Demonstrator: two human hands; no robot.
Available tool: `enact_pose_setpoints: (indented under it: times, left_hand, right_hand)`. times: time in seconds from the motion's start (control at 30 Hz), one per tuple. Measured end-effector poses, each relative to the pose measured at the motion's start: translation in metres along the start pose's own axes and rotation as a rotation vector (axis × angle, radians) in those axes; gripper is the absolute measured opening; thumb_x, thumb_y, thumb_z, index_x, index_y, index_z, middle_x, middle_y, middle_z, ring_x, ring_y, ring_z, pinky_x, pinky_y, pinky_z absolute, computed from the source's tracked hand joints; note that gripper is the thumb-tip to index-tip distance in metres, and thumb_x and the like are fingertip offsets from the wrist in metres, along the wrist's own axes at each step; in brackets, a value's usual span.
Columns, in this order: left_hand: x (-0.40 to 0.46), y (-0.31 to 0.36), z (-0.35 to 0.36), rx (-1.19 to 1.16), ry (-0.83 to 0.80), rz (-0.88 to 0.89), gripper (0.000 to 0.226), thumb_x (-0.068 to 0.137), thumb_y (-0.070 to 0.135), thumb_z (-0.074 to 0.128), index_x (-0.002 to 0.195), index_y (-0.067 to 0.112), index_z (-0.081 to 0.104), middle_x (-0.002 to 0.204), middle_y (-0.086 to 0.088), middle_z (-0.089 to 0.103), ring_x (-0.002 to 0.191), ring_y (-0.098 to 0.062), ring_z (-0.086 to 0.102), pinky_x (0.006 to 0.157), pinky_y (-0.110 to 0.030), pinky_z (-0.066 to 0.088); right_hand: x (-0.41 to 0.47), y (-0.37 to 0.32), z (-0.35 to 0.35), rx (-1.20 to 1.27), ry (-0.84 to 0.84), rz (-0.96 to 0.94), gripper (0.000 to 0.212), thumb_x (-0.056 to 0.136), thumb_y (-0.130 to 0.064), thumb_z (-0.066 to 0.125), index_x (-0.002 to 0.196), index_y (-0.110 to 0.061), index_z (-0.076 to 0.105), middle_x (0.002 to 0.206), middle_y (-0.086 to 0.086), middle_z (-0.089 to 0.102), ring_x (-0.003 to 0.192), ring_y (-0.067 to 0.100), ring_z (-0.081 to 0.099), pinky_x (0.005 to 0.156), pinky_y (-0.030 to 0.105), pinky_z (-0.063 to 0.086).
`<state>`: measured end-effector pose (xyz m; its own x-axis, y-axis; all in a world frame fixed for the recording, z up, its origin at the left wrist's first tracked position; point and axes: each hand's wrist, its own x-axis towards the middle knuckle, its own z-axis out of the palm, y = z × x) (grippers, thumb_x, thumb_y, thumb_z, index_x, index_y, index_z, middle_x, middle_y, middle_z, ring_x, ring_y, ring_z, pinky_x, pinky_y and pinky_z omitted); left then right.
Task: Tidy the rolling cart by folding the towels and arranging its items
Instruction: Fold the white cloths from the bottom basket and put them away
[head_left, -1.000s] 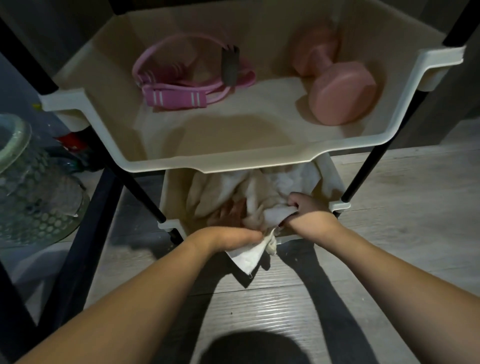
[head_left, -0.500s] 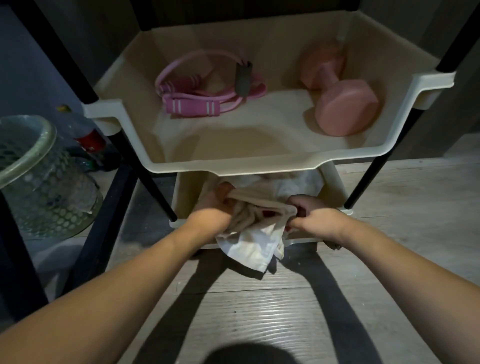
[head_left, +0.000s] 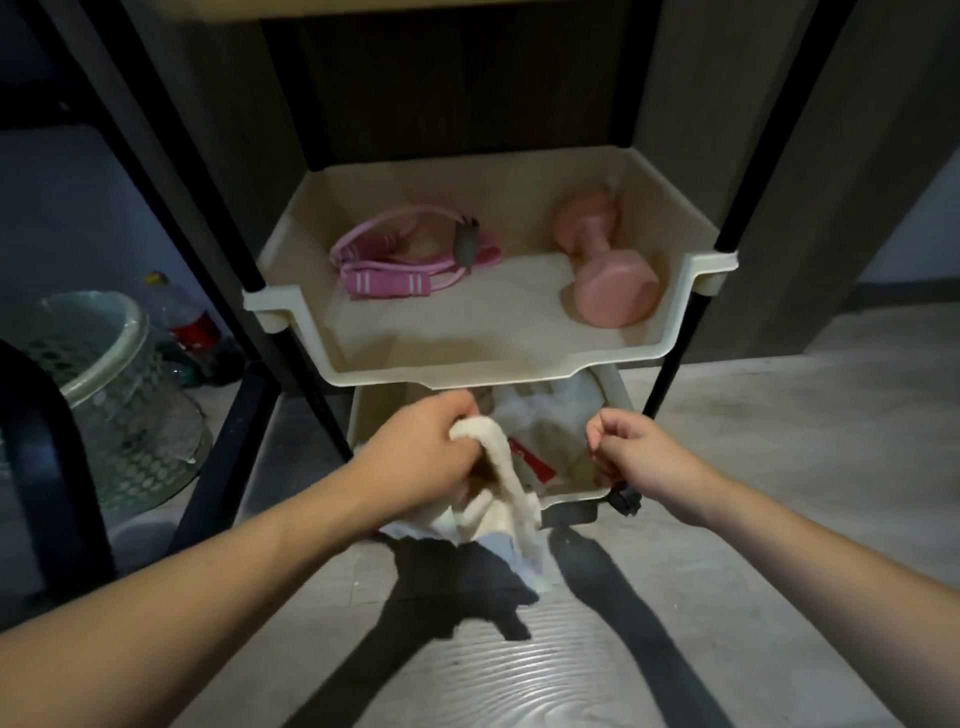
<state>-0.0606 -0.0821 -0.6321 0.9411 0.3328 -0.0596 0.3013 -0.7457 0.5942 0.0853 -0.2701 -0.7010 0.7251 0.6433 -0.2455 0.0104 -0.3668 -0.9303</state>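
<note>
My left hand (head_left: 421, 452) grips a cream towel (head_left: 506, 483), which hangs over the front rim of the cart's bottom tray (head_left: 571, 498) towards the floor. My right hand (head_left: 639, 452) hovers over the tray's front right corner with curled fingers, and I see nothing in it. More white cloth (head_left: 550, 410) lies crumpled in the bottom tray, with a red and white item (head_left: 532, 462) beside it. The middle tray (head_left: 467, 371) holds a pink skipping rope (head_left: 400, 265) on the left and a pink dumbbell (head_left: 608, 280) on the right.
A pale green perforated basket (head_left: 104, 395) stands on the floor to the left, with a red-labelled bottle (head_left: 192, 322) behind it. A dark curved frame (head_left: 47, 467) rises at the near left. Black cart posts flank the trays. A caster (head_left: 626, 501) sits under the front right corner.
My right hand has let go of the towel and moved right. My left hand has pulled the towel further out over the tray's front. The view has backed away and tilted up.
</note>
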Motion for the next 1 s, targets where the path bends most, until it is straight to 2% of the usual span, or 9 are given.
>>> enact_pose_setpoints:
  times: [0.07,0.2,0.3,0.47,0.6,0.7,0.8,0.87,1.0]
  left_hand:
    - [-0.004,0.022,-0.019,-0.158,0.132,0.007,0.009,0.087,0.013,0.055,0.08,0.019,0.059,0.075,0.003,0.062,0.072,-0.015,0.058,0.069,-0.035,0.048]
    - [-0.007,0.073,-0.053,-0.376,0.302,0.059,0.014,0.09,0.014,0.054,0.077,0.018,0.055,0.069,0.006,0.055,0.065,-0.011,0.05,0.062,-0.031,0.041]
    - [-0.013,0.107,-0.087,-0.516,0.385,0.123,0.014,0.089,0.011,0.051,0.091,0.022,0.059,0.084,0.005,0.061,0.077,-0.012,0.057,0.071,-0.033,0.047]
    - [-0.029,0.111,-0.127,-0.527,0.485,0.09,0.028,0.085,0.01,0.046,0.095,0.027,0.065,0.089,0.005,0.065,0.086,-0.017,0.062,0.072,-0.036,0.051]
    - [-0.043,0.092,-0.141,-0.166,0.438,-0.055,0.023,0.089,0.015,0.044,0.089,0.027,0.063,0.087,0.002,0.064,0.087,-0.023,0.06,0.071,-0.037,0.047]
    - [-0.053,0.086,-0.142,0.376,0.266,-0.033,0.016,0.086,0.021,0.047,0.095,0.031,0.057,0.109,-0.001,0.061,0.101,-0.024,0.055,0.078,-0.036,0.044]
    - [-0.059,0.086,-0.13,0.022,-0.159,0.143,0.053,0.074,0.036,0.065,0.123,0.04,0.045,0.134,0.009,0.043,0.124,-0.013,0.043,0.104,-0.038,0.04]
    - [-0.062,0.088,-0.111,-0.277,-0.34,0.13,0.074,0.066,0.045,0.078,0.128,0.047,0.039,0.129,0.013,0.051,0.118,-0.007,0.053,0.101,-0.037,0.048]
    - [-0.061,0.09,-0.086,-0.393,-0.112,0.115,0.051,0.072,0.034,0.076,0.116,0.034,0.049,0.109,0.008,0.063,0.098,-0.005,0.063,0.091,-0.042,0.054]
  right_hand:
    - [-0.024,-0.022,0.001,0.056,-0.119,0.005,0.022,0.074,-0.004,0.05,0.089,-0.019,0.057,0.07,0.0,0.056,0.065,0.017,0.05,0.065,0.031,0.042]
    - [-0.068,-0.068,0.011,-0.017,-0.42,-0.057,0.072,0.075,-0.023,0.075,0.133,-0.027,0.034,0.121,-0.002,0.058,0.109,0.009,0.06,0.096,0.022,0.049]
    - [-0.092,-0.103,0.02,-0.344,-0.302,-0.231,0.101,0.069,-0.048,0.08,0.146,-0.038,0.015,0.146,-0.019,0.034,0.131,-0.004,0.038,0.108,0.016,0.034]
    - [-0.1,-0.143,-0.014,-0.445,0.048,-0.196,0.011,0.086,-0.023,0.067,0.096,-0.021,0.071,0.093,-0.007,0.072,0.09,0.012,0.066,0.082,0.033,0.051]
    - [-0.112,-0.177,-0.044,-0.445,0.058,-0.161,0.013,0.086,-0.006,0.06,0.073,-0.004,0.06,0.062,0.001,0.052,0.06,0.015,0.049,0.059,0.029,0.039]
    - [-0.112,-0.206,-0.046,-0.566,-0.091,-0.182,0.023,0.086,-0.025,0.062,0.087,-0.002,0.062,0.073,0.013,0.061,0.067,0.02,0.052,0.06,0.042,0.043]
    - [-0.11,-0.237,-0.033,-0.681,-0.201,-0.244,0.031,0.078,-0.04,0.06,0.09,-0.012,0.068,0.094,0.016,0.07,0.079,0.021,0.059,0.081,0.051,0.051]
    - [-0.109,-0.251,-0.024,-0.751,-0.255,-0.257,0.024,0.082,-0.038,0.062,0.085,-0.015,0.069,0.082,0.01,0.069,0.073,0.017,0.056,0.07,0.043,0.05]
    - [-0.106,-0.263,-0.024,-0.883,-0.222,-0.231,0.026,0.085,-0.033,0.062,0.079,-0.008,0.065,0.07,0.002,0.054,0.066,0.016,0.048,0.06,0.035,0.038]
